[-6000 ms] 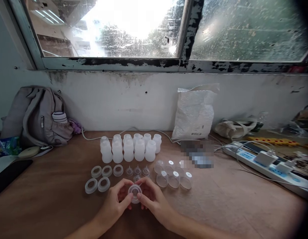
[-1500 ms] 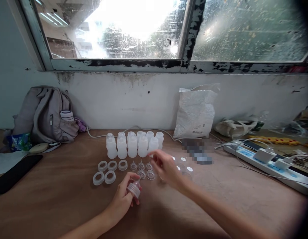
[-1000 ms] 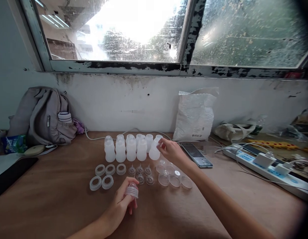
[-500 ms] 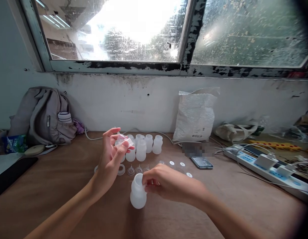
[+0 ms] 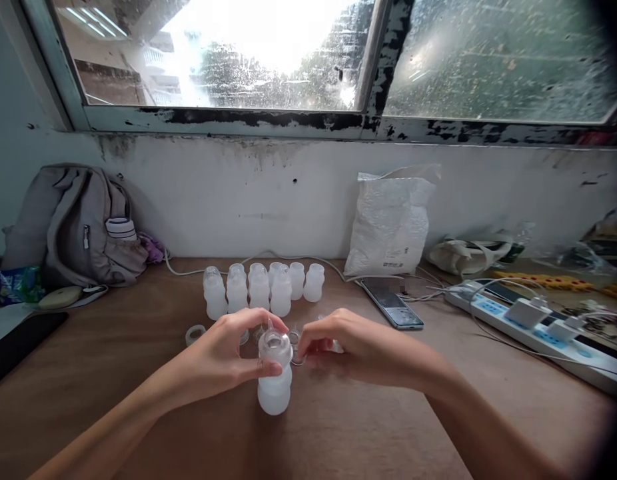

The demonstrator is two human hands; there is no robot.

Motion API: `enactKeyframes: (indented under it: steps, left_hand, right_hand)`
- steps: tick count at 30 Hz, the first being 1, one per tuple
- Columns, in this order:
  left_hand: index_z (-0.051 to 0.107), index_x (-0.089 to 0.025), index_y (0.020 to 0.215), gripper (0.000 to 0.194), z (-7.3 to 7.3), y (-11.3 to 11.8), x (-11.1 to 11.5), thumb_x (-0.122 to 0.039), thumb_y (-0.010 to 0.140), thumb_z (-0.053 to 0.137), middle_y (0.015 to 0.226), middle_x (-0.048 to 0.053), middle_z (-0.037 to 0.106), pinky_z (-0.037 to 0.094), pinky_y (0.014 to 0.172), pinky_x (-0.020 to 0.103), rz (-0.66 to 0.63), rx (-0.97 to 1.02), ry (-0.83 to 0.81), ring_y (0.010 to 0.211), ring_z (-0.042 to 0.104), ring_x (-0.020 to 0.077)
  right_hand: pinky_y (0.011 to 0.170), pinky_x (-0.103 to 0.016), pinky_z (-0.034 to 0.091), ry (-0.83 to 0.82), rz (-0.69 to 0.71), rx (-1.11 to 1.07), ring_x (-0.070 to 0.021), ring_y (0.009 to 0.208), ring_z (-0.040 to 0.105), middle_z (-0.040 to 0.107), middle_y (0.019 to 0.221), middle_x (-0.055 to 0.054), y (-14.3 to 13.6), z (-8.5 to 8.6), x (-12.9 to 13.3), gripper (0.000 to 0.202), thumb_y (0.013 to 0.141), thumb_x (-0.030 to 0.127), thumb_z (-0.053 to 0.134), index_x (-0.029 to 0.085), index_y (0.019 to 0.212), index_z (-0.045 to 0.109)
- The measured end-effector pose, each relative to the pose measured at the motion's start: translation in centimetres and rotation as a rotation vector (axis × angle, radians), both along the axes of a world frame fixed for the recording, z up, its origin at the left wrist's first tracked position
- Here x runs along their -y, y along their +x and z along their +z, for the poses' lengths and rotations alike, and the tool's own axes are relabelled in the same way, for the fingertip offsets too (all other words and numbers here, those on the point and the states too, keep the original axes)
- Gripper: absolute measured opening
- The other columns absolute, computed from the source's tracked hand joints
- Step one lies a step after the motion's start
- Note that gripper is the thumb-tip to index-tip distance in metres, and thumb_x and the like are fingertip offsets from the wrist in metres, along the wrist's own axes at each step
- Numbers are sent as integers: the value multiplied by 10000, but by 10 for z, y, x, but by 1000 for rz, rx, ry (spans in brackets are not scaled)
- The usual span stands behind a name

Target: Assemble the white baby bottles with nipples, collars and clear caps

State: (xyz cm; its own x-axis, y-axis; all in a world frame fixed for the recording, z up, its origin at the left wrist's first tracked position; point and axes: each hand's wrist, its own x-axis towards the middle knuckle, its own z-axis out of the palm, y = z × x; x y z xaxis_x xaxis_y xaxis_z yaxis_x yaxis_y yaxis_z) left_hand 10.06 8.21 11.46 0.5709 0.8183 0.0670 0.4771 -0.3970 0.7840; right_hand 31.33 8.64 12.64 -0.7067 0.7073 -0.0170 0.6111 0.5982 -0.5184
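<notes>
A frosted white baby bottle (image 5: pixel 274 395) stands upright on the table in front of me. On its top sits a clear dome cap (image 5: pixel 275 343), with my left hand (image 5: pixel 241 347) closed round it, fingers behind and thumb in front. Just right of the cap is my right hand (image 5: pixel 333 340), its fingers curled and pinched together; what they hold, if anything, is hidden. Close to those fingertips lies a clear bottle nipple (image 5: pixel 295 339), partly covered. A white ring (image 5: pixel 194 335) rests left of my left hand.
Several frosted bottles (image 5: pixel 259 288) stand in a cluster behind my hands. A phone (image 5: pixel 396 305) lies to the right, near a power strip (image 5: pixel 521 327) with cables. A white plastic bag (image 5: pixel 388 223) leans on the wall; a grey backpack (image 5: pixel 83 230) is at far left.
My left hand has come down with the clear cap onto the bottle's top. The right hand has let go of the bottle's rim and shifted slightly right.
</notes>
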Motion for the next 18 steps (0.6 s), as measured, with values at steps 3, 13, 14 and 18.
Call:
enactKeyframes:
  steps: [3, 13, 14, 18]
  left_hand:
    - [519, -242, 960, 297, -9, 4, 1, -332, 687, 594, 943, -15, 556, 372, 692, 245, 9, -58, -8, 842, 481, 158]
    - [448, -254, 1021, 517, -25, 3, -1, -387, 568, 661, 1042, 5, 495, 380, 704, 263, -16, -167, -114, 907, 482, 195]
    - [459, -250, 1010, 521, -26, 2, -1, -390, 555, 668, 1035, 6, 496, 381, 711, 266, -29, -181, -123, 920, 482, 202]
    - [483, -242, 958, 458, -32, 2, -5, -396, 565, 662, 998, 0, 521, 379, 723, 266, -54, -214, -125, 926, 489, 212]
  right_hand:
    - [536, -196, 364, 23, -61, -23, -112, 634, 533, 608, 704, 1, 5, 3, -1, 148, 803, 218, 473, 198, 811, 620]
    - [501, -188, 352, 17, -95, -68, -103, 599, 497, 554, 687, 13, -7, -9, 0, 228, 764, 370, 550, 226, 938, 579]
    - [499, -185, 349, 20, -89, -89, -97, 591, 494, 556, 685, 15, -9, -10, 0, 223, 767, 366, 550, 219, 932, 580]
    - [519, -179, 348, 71, -67, -158, -86, 591, 496, 573, 685, 9, -15, -15, -2, 151, 787, 315, 540, 180, 819, 601]
